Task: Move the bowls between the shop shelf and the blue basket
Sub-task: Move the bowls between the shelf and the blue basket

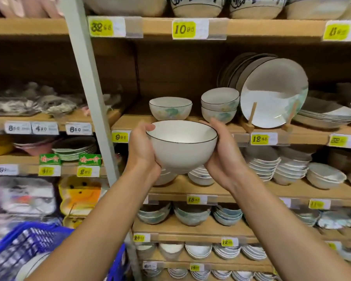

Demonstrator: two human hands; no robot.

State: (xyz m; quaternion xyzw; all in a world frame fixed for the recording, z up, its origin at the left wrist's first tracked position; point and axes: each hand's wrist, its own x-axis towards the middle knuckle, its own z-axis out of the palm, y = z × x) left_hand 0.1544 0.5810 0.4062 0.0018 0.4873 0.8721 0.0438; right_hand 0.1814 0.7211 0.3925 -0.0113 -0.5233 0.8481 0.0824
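I hold a white bowl (182, 148) with a thin dark rim in the air in front of the wooden shop shelf (190, 126). My left hand (141, 151) cups its left side with the thumb over the rim. My right hand (221, 157) cups its right side and base. On the shelf just behind stand a single matching bowl (170, 108) with a green print and a stack of two bowls (219, 104). The blue basket (34, 240) is at the bottom left, blurred, with a pale bowl partly visible inside.
A grey metal upright (89, 82) slants down left of the bowls. Large plates (272, 94) lean in a wooden rack to the right. Shelves below carry several stacks of small bowls (261, 165). Yellow price tags (120, 136) line the shelf edges.
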